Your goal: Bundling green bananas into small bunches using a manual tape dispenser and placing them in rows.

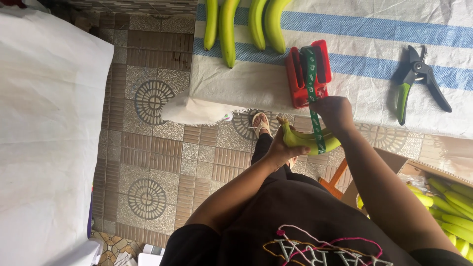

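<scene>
My left hand [280, 150] is covering the near end of the green banana [308, 141], and my right hand [334, 111] is hiding where the green tape [312, 83] passes under it. The top edge is cutting off the bananas on the cloth [246, 24]; the right edge is clipping the box of bananas [446, 204].

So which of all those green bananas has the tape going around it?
The banana bunch in the left hand, with green tape wrapped round it by the right hand. The bananas on the cloth and in the box lie bare.
</scene>
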